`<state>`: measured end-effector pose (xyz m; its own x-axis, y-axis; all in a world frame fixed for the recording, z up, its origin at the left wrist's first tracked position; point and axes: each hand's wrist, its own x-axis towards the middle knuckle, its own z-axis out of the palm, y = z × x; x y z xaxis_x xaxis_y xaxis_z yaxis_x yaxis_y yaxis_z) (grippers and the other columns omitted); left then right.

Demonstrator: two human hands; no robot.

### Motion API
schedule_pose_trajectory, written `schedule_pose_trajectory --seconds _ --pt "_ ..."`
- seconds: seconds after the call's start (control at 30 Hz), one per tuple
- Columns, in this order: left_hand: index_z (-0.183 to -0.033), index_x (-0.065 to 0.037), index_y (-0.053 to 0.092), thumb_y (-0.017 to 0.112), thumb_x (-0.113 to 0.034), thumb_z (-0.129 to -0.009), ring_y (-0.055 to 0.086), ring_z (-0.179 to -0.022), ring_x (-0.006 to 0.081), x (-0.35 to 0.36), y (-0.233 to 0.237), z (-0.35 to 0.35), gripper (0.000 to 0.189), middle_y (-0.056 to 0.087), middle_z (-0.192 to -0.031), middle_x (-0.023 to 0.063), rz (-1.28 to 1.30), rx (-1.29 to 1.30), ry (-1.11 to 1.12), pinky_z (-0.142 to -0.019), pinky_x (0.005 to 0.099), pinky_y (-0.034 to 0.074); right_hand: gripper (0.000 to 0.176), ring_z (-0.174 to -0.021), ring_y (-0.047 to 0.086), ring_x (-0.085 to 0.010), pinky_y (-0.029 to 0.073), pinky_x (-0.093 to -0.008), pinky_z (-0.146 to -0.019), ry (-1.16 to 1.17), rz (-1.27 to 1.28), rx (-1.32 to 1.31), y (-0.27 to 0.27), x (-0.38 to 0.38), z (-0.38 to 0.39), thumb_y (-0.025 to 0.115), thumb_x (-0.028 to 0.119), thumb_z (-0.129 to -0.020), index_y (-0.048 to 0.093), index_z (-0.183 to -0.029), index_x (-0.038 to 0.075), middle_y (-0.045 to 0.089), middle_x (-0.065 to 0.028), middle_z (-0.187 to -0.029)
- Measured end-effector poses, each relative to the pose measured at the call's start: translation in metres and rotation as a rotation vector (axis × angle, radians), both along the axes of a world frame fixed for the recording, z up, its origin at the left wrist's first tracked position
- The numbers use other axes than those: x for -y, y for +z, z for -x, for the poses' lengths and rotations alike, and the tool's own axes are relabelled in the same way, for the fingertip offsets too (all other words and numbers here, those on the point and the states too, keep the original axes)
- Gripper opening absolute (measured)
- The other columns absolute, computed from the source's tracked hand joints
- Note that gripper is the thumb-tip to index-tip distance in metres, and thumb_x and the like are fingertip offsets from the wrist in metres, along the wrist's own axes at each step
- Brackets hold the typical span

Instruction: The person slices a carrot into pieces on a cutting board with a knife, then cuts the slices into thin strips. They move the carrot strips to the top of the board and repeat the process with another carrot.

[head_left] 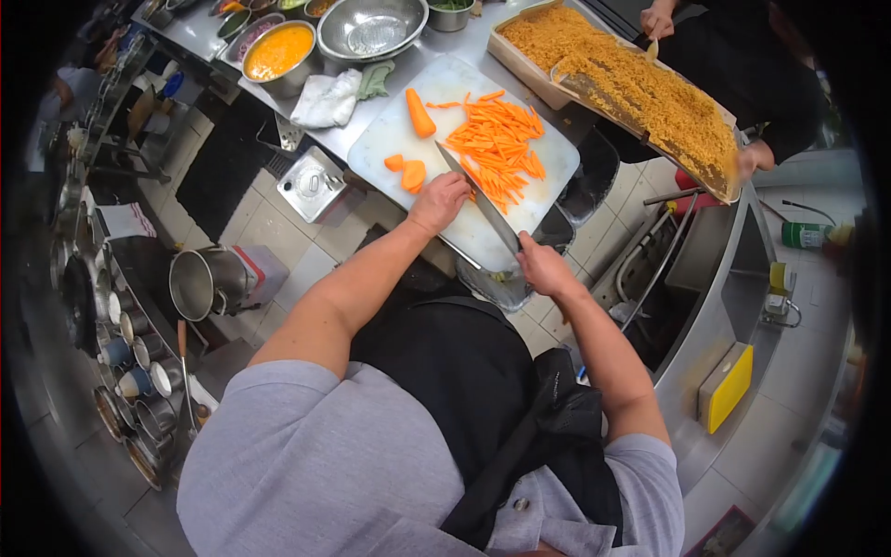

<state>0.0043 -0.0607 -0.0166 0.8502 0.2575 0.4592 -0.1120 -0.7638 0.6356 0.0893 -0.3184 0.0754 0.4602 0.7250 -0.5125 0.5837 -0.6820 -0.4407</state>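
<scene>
A white cutting board [371, 153] lies on the metal table, with a heap of orange carrot sticks [501, 139] on its right half. My right hand [546, 264] is closed round the handle of a large knife [487, 206], whose blade slants up and left across the board beside the heap. My left hand [440, 202] rests near the blade with its fingers bent together; what they hold, if anything, is hidden. A peeled carrot piece [419, 113] lies at the board's upper left, and short carrot chunks [413, 174] lie just left of my left hand.
Left of the board is a folded white cloth [327, 98]. Behind it stand a pot of orange liquid [278, 58] and a metal colander [371, 26]. At the upper right, another person's hands [754, 158] are at a large tray of orange-brown crumbly food [631, 79].
</scene>
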Motion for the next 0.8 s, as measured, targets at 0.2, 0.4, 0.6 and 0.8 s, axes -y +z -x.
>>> schedule_pose_trajectory --seconds 0.2,0.4,0.6,0.8 --pt "-0.103 -0.006 0.071 0.073 -0.001 -0.084 0.068 -0.099 0.0320 -0.025 0.052 0.014 0.020 0.069 -0.108 0.0119 0.181 -0.044 0.024 -0.086 0.0398 0.057 0.023 -0.094 0.065 -0.0541 0.048 -0.0629 -0.081 0.000 -0.022 0.037 0.041 0.027 -0.013 0.054 0.020 -0.102 0.043 -0.115 0.006 0.068 -0.0338 -0.093" --pt "-0.126 -0.009 0.068 0.073 -0.005 -0.083 0.064 -0.115 0.0360 -0.106 0.071 0.021 0.043 0.066 -0.124 0.0165 -0.026 -0.379 0.250 -0.102 0.0440 0.052 0.023 -0.096 0.066 -0.0518 0.049 -0.0629 -0.083 0.062 0.067 -0.024 0.012 0.039 -0.001 0.054 0.024 -0.103 0.044 -0.117 0.008 0.070 -0.0303 -0.097" --pt "-0.133 -0.014 0.067 0.065 -0.005 -0.086 0.062 -0.121 0.0379 -0.116 0.071 0.009 0.049 0.062 -0.134 0.0210 -0.015 -0.749 0.246 -0.105 0.0432 0.051 0.024 -0.099 0.065 -0.0517 0.048 -0.0624 -0.083 -0.011 0.016 0.069 0.013 0.034 -0.017 0.054 0.022 -0.102 0.044 -0.116 0.006 0.069 -0.0311 -0.100" --pt "-0.130 -0.009 0.069 0.063 -0.007 -0.089 0.065 -0.116 0.0397 -0.089 0.065 0.015 0.042 0.067 -0.125 0.0216 -0.100 -0.864 0.241 -0.102 0.0454 0.053 0.032 -0.100 0.064 -0.0534 0.049 -0.0608 -0.085 -0.034 -0.074 -0.050 -0.002 0.032 -0.006 0.054 0.020 -0.101 0.046 -0.126 0.002 0.068 -0.0336 -0.100"
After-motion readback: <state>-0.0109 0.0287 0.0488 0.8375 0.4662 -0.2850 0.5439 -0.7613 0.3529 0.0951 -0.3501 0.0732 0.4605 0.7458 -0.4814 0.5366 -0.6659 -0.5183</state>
